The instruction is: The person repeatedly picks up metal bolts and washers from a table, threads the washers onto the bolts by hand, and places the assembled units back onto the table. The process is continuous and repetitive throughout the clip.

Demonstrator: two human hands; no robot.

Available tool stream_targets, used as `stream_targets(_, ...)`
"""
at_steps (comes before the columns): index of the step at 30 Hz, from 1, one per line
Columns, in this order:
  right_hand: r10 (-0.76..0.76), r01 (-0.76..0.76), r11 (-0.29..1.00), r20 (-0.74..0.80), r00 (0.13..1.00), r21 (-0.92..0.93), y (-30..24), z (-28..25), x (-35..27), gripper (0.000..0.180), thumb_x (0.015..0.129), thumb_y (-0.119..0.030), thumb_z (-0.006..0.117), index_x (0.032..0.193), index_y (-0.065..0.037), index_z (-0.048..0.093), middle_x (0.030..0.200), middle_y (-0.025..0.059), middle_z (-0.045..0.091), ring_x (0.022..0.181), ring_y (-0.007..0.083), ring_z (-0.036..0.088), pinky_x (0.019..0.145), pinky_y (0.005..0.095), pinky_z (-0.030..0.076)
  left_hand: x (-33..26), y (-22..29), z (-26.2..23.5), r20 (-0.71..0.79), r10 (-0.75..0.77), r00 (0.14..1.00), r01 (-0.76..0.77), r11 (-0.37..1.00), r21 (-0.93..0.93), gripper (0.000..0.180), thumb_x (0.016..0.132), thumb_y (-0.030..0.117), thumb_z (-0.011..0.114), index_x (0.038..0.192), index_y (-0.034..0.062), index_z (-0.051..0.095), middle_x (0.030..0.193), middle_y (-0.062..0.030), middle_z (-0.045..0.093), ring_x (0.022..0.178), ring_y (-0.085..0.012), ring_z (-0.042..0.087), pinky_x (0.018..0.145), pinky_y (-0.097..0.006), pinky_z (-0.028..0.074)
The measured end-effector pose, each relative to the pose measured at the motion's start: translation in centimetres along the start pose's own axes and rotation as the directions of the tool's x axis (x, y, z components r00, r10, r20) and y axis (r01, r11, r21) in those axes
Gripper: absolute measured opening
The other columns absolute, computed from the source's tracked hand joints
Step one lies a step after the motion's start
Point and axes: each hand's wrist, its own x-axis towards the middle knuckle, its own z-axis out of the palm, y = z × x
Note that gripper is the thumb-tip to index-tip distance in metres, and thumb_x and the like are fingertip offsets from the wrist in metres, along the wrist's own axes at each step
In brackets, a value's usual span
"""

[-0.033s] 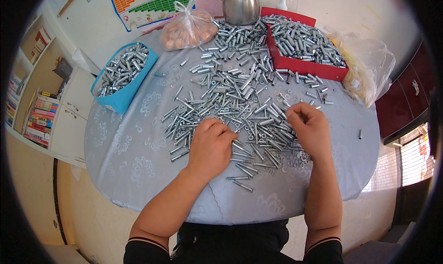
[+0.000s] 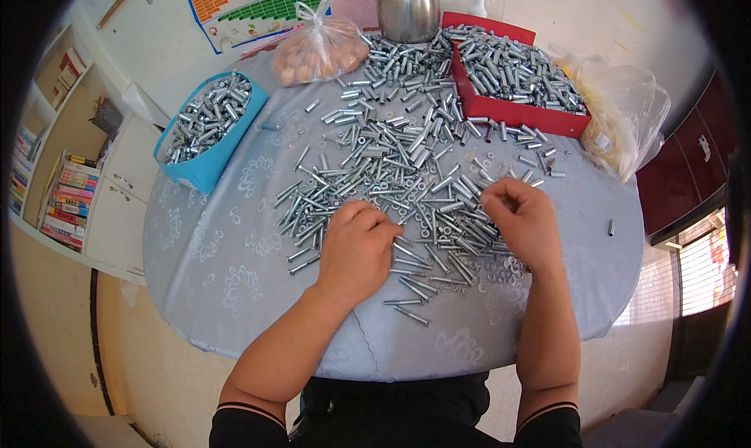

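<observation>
My left hand is closed over the near left part of a heap of metal bolts. Its fingertips are turned away, so what they hold cannot be made out. On the heap's right side, my right hand has thumb and forefinger drawn together, and anything between them is too small or hidden to name. Long silvery bolts, short sleeves, nuts and washers lie mixed in the heap. Several loose bolts lie near the table's front, between my forearms. Flat washers cluster below my right hand.
A blue box of metal parts stands at left, a red box of sleeves at back right. Behind the heap are a bag of round brownish items and a steel pot. A clear plastic bag sits at right.
My right hand has shifted very slightly to the left. My left hand and the heap look the same.
</observation>
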Motion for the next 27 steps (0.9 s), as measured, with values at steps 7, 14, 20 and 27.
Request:
stream_targets(7, -0.21, 0.357, 0.897, 0.461, 0.862, -0.26, -0.5, -0.5, -0.9, 0.018, 0.076, -0.015, 0.071, 0.089, -0.003, 0.067, 0.076, 0.0115, 0.064, 0.063, 0.0254, 0.061, 0.061, 0.0353, 0.048, 0.5, 1.0, -0.9, -0.164, -0.069, 0.984, 0.047, 0.99, -0.135, 0.016, 0.077, 0.004, 0.069, 0.093, 0.0064, 0.072, 0.084, -0.0063, 0.067, 0.083, -0.0254, 0.059, 0.078, -0.035, 0.047)
stream_targets(14, -0.118, 0.132, 0.99, 0.262, 0.958, -0.039, -1.6, 0.3, -0.9, 0.017, 0.079, -0.007, 0.072, 0.092, -0.001, 0.063, 0.079, 0.0069, 0.064, 0.065, 0.0133, 0.062, 0.059, 0.0276, 0.049, -0.3, 1.0, -0.8, 0.002, -0.343, 0.939, 0.303, 0.826, -0.476, 0.015, 0.088, 0.008, 0.065, 0.102, 0.0032, 0.069, 0.087, -0.0065, 0.07, 0.073, -0.0132, 0.061, 0.067, -0.026, 0.047)
stream_targets(20, 0.082, -0.194, 0.829, 0.231, 0.97, 0.524, -1.6, 1.9, -0.8, 0.016, 0.087, 0.001, 0.065, 0.1, 0.0, 0.057, 0.085, 0.0054, 0.066, 0.073, 0.0111, 0.065, 0.063, 0.0226, 0.052, -0.5, 0.8, -0.5, 0.06, -0.387, 0.92, 0.351, 0.749, -0.562, 0.017, 0.091, 0.007, 0.062, 0.106, 0.0005, 0.067, 0.089, -0.0062, 0.07, 0.076, -0.0103, 0.062, 0.068, -0.023, 0.048)
stream_targets(27, 0.046, -0.204, 0.781, 0.271, 0.962, 0.591, -1.3, 2.8, -1.2, 0.018, 0.086, 0.002, 0.067, 0.101, 0.0, 0.058, 0.086, 0.0058, 0.066, 0.075, 0.0119, 0.066, 0.067, 0.0233, 0.053, -0.4, 0.9, -0.6, 0.039, -0.331, 0.943, 0.303, 0.801, -0.517, 0.017, 0.091, 0.006, 0.063, 0.106, 0.0003, 0.067, 0.089, -0.0059, 0.07, 0.077, -0.0104, 0.062, 0.069, -0.023, 0.049)
